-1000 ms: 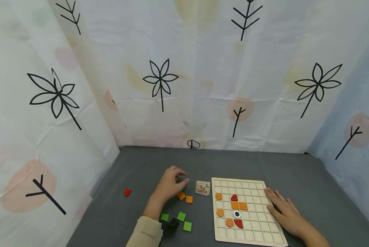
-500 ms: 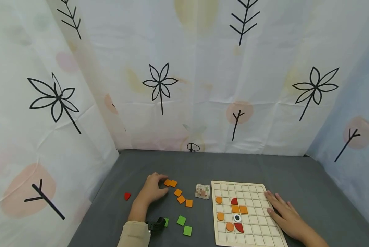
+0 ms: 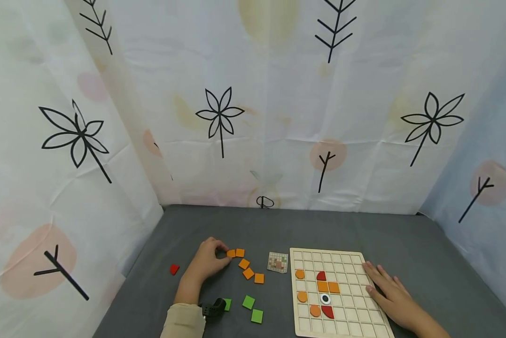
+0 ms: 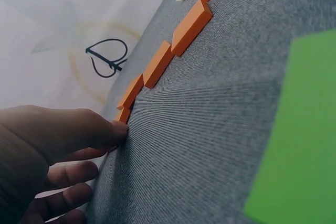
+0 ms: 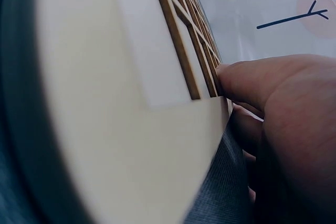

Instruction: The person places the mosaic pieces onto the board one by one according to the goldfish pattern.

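My left hand (image 3: 210,258) is at the far end of a row of orange square tiles. Its thumb and forefinger pinch the endmost orange tile (image 3: 231,253), which lies on the cloth against a neighbouring orange tile (image 3: 240,252). In the left wrist view, the thumb tip covers part of that end tile (image 4: 122,115). Flat along the right edge of a wooden grid board (image 3: 354,305) lies my right hand (image 3: 392,293), fingers straight, thumb over the rim. Orange discs, orange squares, red quarter-round pieces and a white-and-black eye disc (image 3: 325,299) sit in the board's cells.
Green square tiles (image 3: 257,316) lie near the left wrist strap. A small patterned card (image 3: 277,262) is between the orange row and the board. Far left is a red piece (image 3: 174,269). A printed curtain (image 3: 274,164) borders the grey table (image 3: 329,225).
The left hand has moved left from over the row to its far end, uncovering orange tiles. The end tiles have shifted slightly right and nearer over the last half second. The right hand stays put.
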Demonstrator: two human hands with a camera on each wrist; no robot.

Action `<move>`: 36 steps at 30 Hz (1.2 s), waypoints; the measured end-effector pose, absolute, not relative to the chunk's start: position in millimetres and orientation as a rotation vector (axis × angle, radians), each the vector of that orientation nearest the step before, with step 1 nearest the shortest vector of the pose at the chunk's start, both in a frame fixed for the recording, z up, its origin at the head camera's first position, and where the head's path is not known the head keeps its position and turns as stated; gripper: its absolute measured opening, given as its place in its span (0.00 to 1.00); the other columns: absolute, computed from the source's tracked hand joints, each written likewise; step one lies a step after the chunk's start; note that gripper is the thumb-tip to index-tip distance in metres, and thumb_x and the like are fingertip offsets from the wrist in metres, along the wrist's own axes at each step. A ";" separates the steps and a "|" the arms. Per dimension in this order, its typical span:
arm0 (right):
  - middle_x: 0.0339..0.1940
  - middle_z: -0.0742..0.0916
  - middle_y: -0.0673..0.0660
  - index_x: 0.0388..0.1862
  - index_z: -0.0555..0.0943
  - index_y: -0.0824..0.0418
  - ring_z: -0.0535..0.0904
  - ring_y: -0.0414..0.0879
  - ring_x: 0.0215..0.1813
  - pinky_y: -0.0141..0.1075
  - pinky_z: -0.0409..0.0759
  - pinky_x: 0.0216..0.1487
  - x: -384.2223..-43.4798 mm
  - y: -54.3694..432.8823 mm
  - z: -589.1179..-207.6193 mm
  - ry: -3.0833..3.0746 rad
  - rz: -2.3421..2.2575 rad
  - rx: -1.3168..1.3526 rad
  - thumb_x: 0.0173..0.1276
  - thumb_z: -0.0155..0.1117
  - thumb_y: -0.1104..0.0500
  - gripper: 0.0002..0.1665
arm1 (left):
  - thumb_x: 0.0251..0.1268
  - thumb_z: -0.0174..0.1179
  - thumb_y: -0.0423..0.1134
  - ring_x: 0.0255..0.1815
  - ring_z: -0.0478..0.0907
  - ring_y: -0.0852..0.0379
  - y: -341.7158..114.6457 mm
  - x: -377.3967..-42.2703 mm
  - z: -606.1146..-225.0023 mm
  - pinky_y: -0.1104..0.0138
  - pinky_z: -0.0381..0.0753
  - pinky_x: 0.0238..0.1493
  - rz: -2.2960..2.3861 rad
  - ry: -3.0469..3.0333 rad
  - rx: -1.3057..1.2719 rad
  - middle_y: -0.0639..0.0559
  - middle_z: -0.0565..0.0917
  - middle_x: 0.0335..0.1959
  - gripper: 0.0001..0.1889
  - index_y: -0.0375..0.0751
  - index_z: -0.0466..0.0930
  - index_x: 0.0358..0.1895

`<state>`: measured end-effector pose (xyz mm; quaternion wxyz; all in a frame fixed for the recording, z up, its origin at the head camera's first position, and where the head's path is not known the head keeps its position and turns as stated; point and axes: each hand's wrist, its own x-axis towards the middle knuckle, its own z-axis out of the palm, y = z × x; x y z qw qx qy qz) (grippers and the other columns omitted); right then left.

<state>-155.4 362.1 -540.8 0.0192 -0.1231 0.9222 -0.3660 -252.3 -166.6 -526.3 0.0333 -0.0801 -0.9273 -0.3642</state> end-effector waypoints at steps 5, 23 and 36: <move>0.87 0.57 0.54 0.87 0.60 0.57 0.33 0.09 0.73 0.83 0.36 0.72 -155.1 363.8 -543.8 2.859 -1.146 -0.386 0.85 0.56 0.48 0.38 | 0.60 0.79 0.39 0.43 0.75 0.55 -164.7 -251.5 -524.5 0.52 0.80 0.51 -1.132 -2.830 -0.235 0.52 0.81 0.42 0.08 0.45 0.89 0.39; 0.84 0.61 0.72 0.86 0.61 0.61 0.32 0.02 0.66 0.83 0.36 0.71 -154.6 359.0 -536.4 2.874 -1.112 -0.406 0.85 0.56 0.51 0.37 | 0.65 0.76 0.44 0.46 0.78 0.51 -102.8 -244.5 -510.1 0.60 0.80 0.45 -1.270 -2.717 -0.517 0.53 0.83 0.45 0.10 0.48 0.87 0.43; 0.85 0.60 0.69 0.87 0.60 0.60 0.33 0.05 0.67 0.83 0.37 0.71 -155.4 361.6 -536.4 2.849 -1.116 -0.378 0.85 0.56 0.49 0.38 | 0.65 0.76 0.46 0.48 0.78 0.58 8.5 -217.0 -495.0 0.71 0.78 0.48 -1.401 -2.710 -0.966 0.61 0.83 0.46 0.10 0.51 0.90 0.45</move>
